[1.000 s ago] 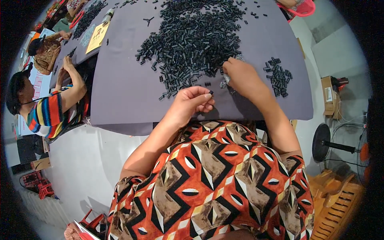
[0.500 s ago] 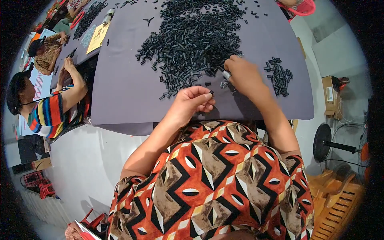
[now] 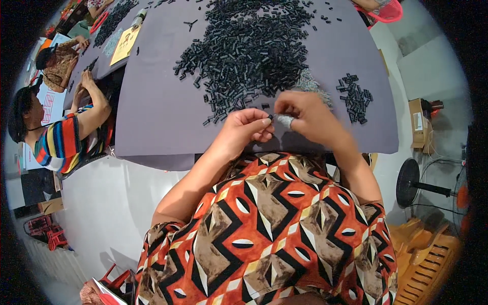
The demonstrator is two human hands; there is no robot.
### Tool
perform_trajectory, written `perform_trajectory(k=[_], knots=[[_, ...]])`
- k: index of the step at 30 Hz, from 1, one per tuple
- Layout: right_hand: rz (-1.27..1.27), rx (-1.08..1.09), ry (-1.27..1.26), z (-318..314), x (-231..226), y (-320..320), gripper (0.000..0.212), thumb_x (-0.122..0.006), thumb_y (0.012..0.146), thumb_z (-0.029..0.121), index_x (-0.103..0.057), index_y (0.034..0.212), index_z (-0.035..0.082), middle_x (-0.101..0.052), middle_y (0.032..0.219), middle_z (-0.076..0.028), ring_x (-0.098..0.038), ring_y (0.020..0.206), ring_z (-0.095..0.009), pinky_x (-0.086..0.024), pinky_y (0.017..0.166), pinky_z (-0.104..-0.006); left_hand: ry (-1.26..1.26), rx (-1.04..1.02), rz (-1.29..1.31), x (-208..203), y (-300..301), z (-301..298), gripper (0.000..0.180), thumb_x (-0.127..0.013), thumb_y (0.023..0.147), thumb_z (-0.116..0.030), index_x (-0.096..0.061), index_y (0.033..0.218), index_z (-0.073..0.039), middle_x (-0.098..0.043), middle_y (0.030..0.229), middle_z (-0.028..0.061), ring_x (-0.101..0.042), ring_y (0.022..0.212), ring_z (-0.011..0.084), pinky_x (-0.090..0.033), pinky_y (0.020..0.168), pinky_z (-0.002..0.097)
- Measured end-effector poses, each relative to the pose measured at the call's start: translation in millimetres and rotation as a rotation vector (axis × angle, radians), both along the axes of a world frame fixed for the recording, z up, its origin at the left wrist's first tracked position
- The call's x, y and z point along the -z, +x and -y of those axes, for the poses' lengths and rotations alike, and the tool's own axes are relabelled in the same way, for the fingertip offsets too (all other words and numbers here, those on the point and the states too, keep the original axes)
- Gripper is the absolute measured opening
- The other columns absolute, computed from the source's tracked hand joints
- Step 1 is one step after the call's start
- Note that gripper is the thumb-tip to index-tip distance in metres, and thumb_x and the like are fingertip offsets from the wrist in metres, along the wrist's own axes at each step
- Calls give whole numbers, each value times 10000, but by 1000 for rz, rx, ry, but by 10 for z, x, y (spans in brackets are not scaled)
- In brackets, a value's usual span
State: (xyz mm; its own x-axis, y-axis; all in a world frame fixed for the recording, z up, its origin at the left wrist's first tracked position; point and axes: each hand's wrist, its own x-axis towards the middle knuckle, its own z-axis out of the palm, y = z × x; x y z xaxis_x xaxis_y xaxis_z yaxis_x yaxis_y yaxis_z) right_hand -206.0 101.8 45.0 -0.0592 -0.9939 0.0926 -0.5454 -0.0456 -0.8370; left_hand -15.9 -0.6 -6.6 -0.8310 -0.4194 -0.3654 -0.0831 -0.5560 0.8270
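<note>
One small black piece point(image 3: 270, 117) pinched in the left hand point(image 3: 247, 128) grip — right hand point(image 3: 305, 114) grip pinches one pale bit point(image 3: 285, 121).

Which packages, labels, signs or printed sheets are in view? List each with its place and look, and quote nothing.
Yellow printed sheet: lies flat on the grey table's far left part, rectangular, with dark print.
Cardboard box: on the floor right of the table, brown, with a white label on its side.
White printed sheet: far left, behind the person in the striped shirt, with red markings.
</note>
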Motion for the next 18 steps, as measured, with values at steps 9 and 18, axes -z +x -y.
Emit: perform_trajectory(k=[9, 18], knots=[[20, -13, -108, -33, 42, 41, 128, -668, 759, 8, -617, 875, -7, -614, 778, -117, -627, 713, -236, -495, 644, -342, -39, 42, -26, 27, 14, 3, 144, -617, 968, -104, -625, 1068, -1, -705, 911, 87, -683, 760, 135, -554, 684, 233], [-129, -43, -116, -63, 57, 46, 174, -630, 730, -60, -627, 897, -11, -609, 807, -96, -625, 724, -193, -488, 649, -295, -116, 85, -17, 15, 31, -9, 163, -623, 966, -113, -625, 1080, 4, -703, 921, 79, -677, 797, 130, -531, 703, 227]])
